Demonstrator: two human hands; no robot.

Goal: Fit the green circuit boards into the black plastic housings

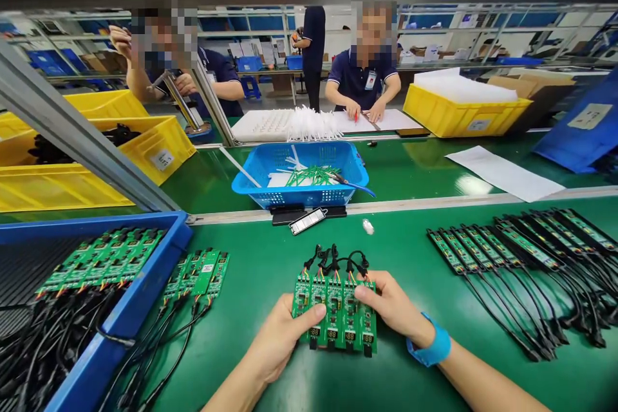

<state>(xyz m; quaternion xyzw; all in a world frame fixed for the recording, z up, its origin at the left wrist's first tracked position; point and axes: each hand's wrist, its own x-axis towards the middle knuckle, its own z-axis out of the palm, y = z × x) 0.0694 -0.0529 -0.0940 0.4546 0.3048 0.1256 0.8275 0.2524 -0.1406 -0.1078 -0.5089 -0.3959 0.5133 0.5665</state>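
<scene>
A green circuit board panel (335, 302) made of several joined strips is held between my two hands over the green table. My left hand (284, 335) grips its left side, thumb on the front face. On the right edge, my right hand (391, 302) pinches the panel near its top corner; a blue band is on that wrist. Small digit displays line the panel's lower end. Black cables (333, 261) with coloured wires come off its upper end. Left of my hands, another circuit board panel (205, 273) lies on the table with its cables trailing toward me.
A blue bin (186, 232) at left holds more wired boards. At right lie several boards in black cases (526, 241). A blue basket (241, 187) with green and white strips stands ahead, beyond a black case (308, 221). Co-workers sit across the bench.
</scene>
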